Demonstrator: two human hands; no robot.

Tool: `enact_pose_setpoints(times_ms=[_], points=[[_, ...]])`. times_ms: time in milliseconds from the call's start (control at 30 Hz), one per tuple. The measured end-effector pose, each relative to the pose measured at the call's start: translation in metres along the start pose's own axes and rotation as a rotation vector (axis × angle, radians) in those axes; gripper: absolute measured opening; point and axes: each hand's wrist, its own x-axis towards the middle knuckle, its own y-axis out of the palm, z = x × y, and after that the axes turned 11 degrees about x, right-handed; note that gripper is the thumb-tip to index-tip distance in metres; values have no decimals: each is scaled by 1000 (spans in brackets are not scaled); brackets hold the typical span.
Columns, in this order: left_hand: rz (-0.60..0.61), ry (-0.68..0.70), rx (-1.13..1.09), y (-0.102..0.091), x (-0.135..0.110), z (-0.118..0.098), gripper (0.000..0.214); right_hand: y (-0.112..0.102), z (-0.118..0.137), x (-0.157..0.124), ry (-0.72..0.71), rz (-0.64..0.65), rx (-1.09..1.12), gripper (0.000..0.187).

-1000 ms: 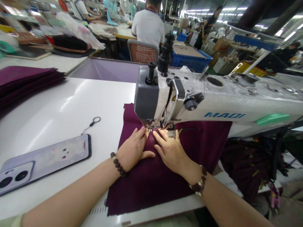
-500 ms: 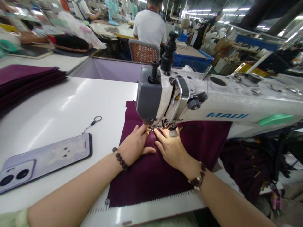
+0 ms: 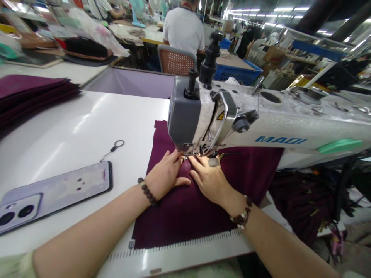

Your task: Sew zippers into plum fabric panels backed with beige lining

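A dark purple piece of fabric lies flat on the white table under the head of a sewing machine. My left hand rests on the fabric left of the presser foot, fingers stretched forward and thumb out to the side. On the right of the foot, my right hand presses the cloth with its fingers extended; a grey band sits on one finger. The fingertips of both hands are close to the lit needle area, partly hidden by the machine head.
A phone with a ring strap lies at left. Behind it is a stack of purple fabric. Dark cloth pieces hang at right. A person in a white shirt sits ahead, near a blue crate.
The camera view has shifted slightly. Both hands keep nearly the same place on the fabric, and the fabric shows no clear movement under the machine.
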Motion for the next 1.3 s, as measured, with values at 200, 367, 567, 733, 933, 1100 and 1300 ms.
enact_pose_setpoints(times_ms=[200, 367, 567, 733, 933, 1100, 1300], points=[[15, 0, 1, -4, 0, -1, 65, 1, -1, -1, -5, -1, -10, 40], [28, -19, -24, -5, 2, -2, 67, 1, -1, -1, -11, 9, -13, 40], [61, -30, -20, -6, 0, -2, 64, 0, 1, -1, 1, 7, -22, 40], [38, -17, -16, -3, 1, -2, 69, 0, 0, -1, -12, 26, -23, 41], [168, -58, 22, -12, -10, -12, 71, -4, -6, 2, -37, 41, 66, 39], [289, -10, 37, -7, -53, -24, 112, -18, -17, -11, -75, -48, 67, 26], [73, -297, 298, -8, 15, 66, 71, -20, -54, -19, -185, -397, 40, 32]])
